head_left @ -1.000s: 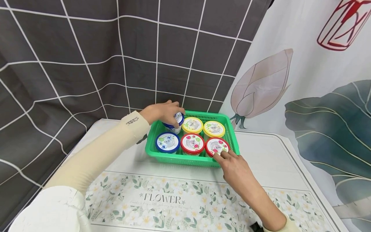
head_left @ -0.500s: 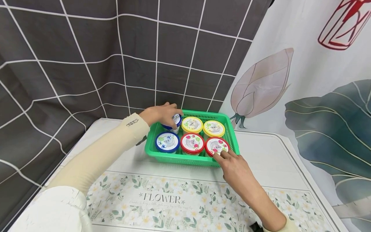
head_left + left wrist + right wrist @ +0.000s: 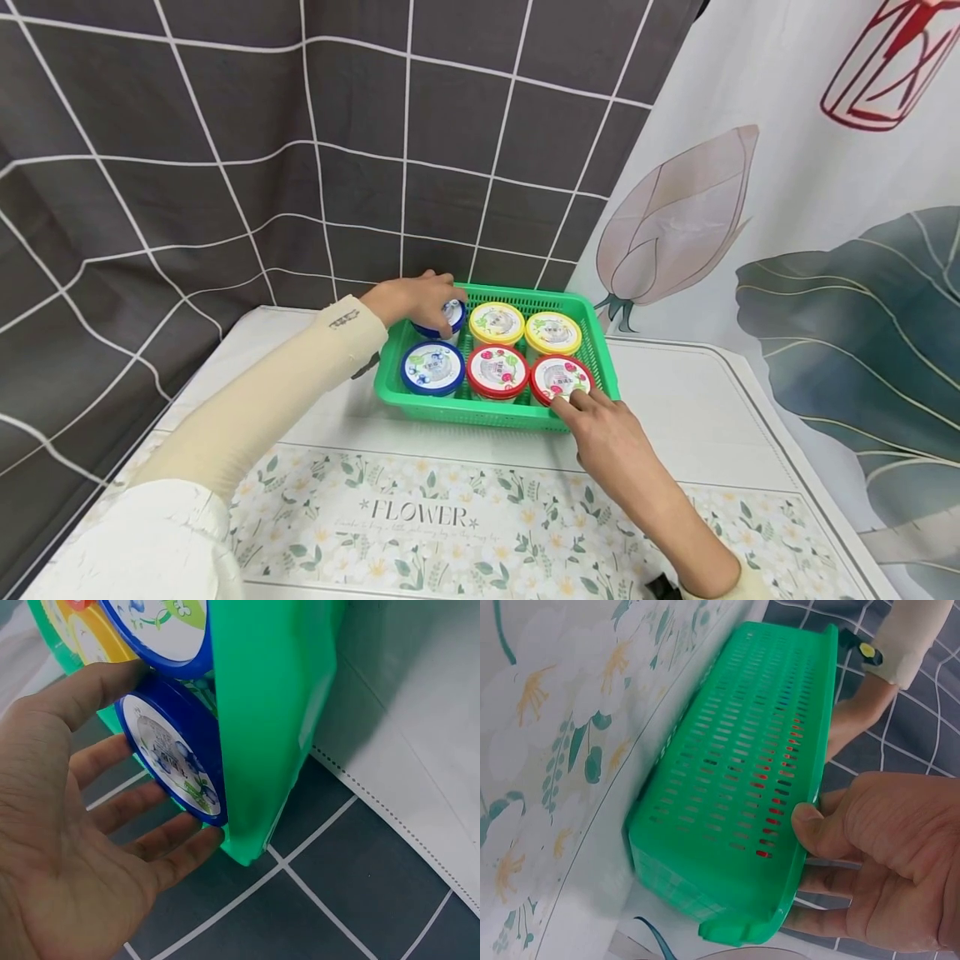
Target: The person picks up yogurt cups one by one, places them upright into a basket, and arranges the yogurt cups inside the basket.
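A green perforated plastic basket [image 3: 487,412] holds several round lidded cups. My left hand [image 3: 414,302] grips the blue-lidded cup [image 3: 453,314] in the back left corner. In the left wrist view, the thumb lies on one side of its lid and the fingers curve round the other; that cup leans. In front of it is another blue-lidded cup [image 3: 433,368]. Red-lidded cups [image 3: 498,372] fill the rest of the front row, with yellow-lidded cups [image 3: 498,322] behind. My right hand [image 3: 609,433] pinches the basket's front right rim, thumb outside; its fingers are partly hidden in the head view.
The basket stands on a white table cover [image 3: 675,400] with a printed flower band [image 3: 420,533] along the front. Behind it hangs a dark grid-patterned curtain [image 3: 360,183]. A pale curtain with plant prints [image 3: 675,225] hangs at the right.
My left hand and the blue-lidded cup have shifted slightly left and down towards the basket's back left corner. My right hand has stayed at the rim.
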Tool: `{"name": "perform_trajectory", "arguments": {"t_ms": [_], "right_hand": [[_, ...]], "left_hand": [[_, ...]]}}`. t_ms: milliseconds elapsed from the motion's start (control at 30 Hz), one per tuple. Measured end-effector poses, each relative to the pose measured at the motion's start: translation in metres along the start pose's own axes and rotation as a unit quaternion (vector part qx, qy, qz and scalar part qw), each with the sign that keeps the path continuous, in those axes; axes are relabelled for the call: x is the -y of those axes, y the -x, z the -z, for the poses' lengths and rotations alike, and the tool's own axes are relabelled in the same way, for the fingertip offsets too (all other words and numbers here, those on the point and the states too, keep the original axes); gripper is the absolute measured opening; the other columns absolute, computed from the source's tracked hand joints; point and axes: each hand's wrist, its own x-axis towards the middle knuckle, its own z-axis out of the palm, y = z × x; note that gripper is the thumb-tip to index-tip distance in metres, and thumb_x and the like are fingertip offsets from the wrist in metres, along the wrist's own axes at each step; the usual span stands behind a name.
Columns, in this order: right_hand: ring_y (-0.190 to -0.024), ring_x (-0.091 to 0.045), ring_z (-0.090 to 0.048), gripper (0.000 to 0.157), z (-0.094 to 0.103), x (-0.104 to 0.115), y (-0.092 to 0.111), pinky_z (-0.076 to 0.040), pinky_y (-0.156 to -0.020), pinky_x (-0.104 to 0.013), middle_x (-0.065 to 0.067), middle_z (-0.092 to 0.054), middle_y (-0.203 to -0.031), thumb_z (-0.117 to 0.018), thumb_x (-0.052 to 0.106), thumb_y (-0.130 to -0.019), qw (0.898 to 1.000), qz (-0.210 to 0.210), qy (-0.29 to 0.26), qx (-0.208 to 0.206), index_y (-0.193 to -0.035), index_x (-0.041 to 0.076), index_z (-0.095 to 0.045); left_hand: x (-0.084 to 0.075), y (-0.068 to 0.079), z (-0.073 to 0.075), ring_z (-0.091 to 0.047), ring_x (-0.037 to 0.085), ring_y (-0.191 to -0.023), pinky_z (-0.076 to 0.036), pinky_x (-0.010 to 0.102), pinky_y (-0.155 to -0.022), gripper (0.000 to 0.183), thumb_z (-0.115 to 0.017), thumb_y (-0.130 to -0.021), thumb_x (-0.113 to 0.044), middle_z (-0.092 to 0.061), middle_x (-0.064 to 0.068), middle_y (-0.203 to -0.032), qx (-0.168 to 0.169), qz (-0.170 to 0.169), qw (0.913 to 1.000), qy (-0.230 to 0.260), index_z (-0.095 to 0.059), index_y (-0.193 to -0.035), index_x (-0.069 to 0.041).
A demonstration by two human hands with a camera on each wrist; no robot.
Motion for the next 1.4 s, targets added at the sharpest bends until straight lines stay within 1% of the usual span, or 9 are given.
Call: {"name": "perform_trajectory", "arguments": {"t_ms": [133, 333, 467, 600, 700, 967, 1233, 1400], "right_hand": [[-0.087, -0.026, -0.068, 0.047, 0.0, 0.0, 0.001, -0.057, -0.06, -0.041, -0.005, -0.072, -0.094, -0.087, -0.017, -0.077, 1.0, 0.0, -0.003, 0.001, -0.109, 0.013, -0.072], [-0.088, -0.027, -0.067, 0.046, 0.002, 0.001, 0.0, -0.059, -0.063, -0.042, -0.005, -0.07, -0.092, -0.086, -0.019, -0.077, 1.0, 0.006, -0.004, 0.006, -0.108, 0.012, -0.071], [-0.088, -0.027, -0.067, 0.044, 0.001, 0.002, -0.002, -0.06, -0.064, -0.042, -0.005, -0.069, -0.091, -0.085, -0.019, -0.078, 1.0, 0.009, -0.004, 0.009, -0.107, 0.012, -0.072], [-0.088, -0.027, -0.068, 0.044, 0.002, 0.002, -0.001, -0.06, -0.064, -0.043, -0.005, -0.068, -0.089, -0.085, -0.019, -0.078, 1.0, 0.008, -0.005, 0.007, -0.106, 0.011, -0.071], [-0.088, -0.027, -0.067, 0.044, 0.002, 0.002, -0.001, -0.059, -0.063, -0.043, -0.004, -0.068, -0.089, -0.086, -0.019, -0.078, 1.0, 0.007, -0.005, 0.004, -0.105, 0.012, -0.07], [-0.085, -0.025, -0.065, 0.045, 0.001, 0.001, 0.0, -0.055, -0.061, -0.039, -0.003, -0.066, -0.087, -0.085, -0.019, -0.077, 1.0, 0.015, -0.005, 0.0, -0.105, 0.012, -0.07], [-0.086, -0.026, -0.066, 0.044, 0.001, 0.0, -0.002, -0.056, -0.062, -0.04, -0.003, -0.067, -0.088, -0.085, -0.019, -0.077, 1.0, 0.017, -0.004, 0.003, -0.105, 0.011, -0.07], [-0.088, -0.026, -0.067, 0.045, 0.001, -0.001, -0.002, -0.058, -0.065, -0.041, -0.004, -0.069, -0.091, -0.084, -0.019, -0.077, 1.0, 0.015, -0.001, 0.015, -0.107, 0.012, -0.07]], "left_hand": [[0.0, -0.002, -0.002, -0.042, 0.038, -0.151, -0.049, 0.066, -0.126, 0.082, -0.08, -0.098, -0.038, -0.044, 0.018, -0.172, 0.006, -0.002, 1.0, -0.002, -0.048, -0.172, -0.022], [0.002, -0.003, -0.008, -0.041, 0.038, -0.151, -0.048, 0.067, -0.125, 0.08, -0.08, -0.099, -0.04, -0.045, 0.017, -0.171, 0.006, 0.004, 1.0, -0.005, -0.05, -0.171, -0.024], [0.003, -0.002, -0.009, -0.041, 0.038, -0.152, -0.048, 0.067, -0.125, 0.079, -0.08, -0.099, -0.042, -0.046, 0.016, -0.17, 0.006, 0.007, 0.9999, -0.01, -0.051, -0.171, -0.025], [0.002, -0.001, -0.009, -0.04, 0.039, -0.151, -0.049, 0.066, -0.125, 0.079, -0.079, -0.099, -0.041, -0.046, 0.016, -0.17, 0.006, 0.0, 1.0, -0.007, -0.051, -0.171, -0.024], [0.001, 0.0, -0.009, -0.04, 0.039, -0.152, -0.049, 0.067, -0.125, 0.079, -0.079, -0.1, -0.041, -0.045, 0.017, -0.171, 0.005, -0.003, 1.0, -0.006, -0.051, -0.171, -0.025], [0.0, 0.003, -0.011, -0.04, 0.038, -0.152, -0.047, 0.066, -0.126, 0.079, -0.078, -0.101, -0.042, -0.045, 0.016, -0.173, 0.007, 0.0, 1.0, -0.005, -0.048, -0.173, -0.025], [0.002, 0.006, -0.01, -0.042, 0.038, -0.151, -0.048, 0.066, -0.126, 0.08, -0.078, -0.102, -0.044, -0.045, 0.016, -0.17, 0.002, 0.003, 1.0, -0.005, -0.047, -0.173, -0.025], [0.001, 0.008, -0.013, -0.042, 0.04, -0.154, -0.046, 0.067, -0.128, 0.08, -0.077, -0.103, -0.046, -0.044, 0.016, -0.171, -0.008, 0.002, 0.9999, -0.006, -0.046, -0.174, -0.026]]}}
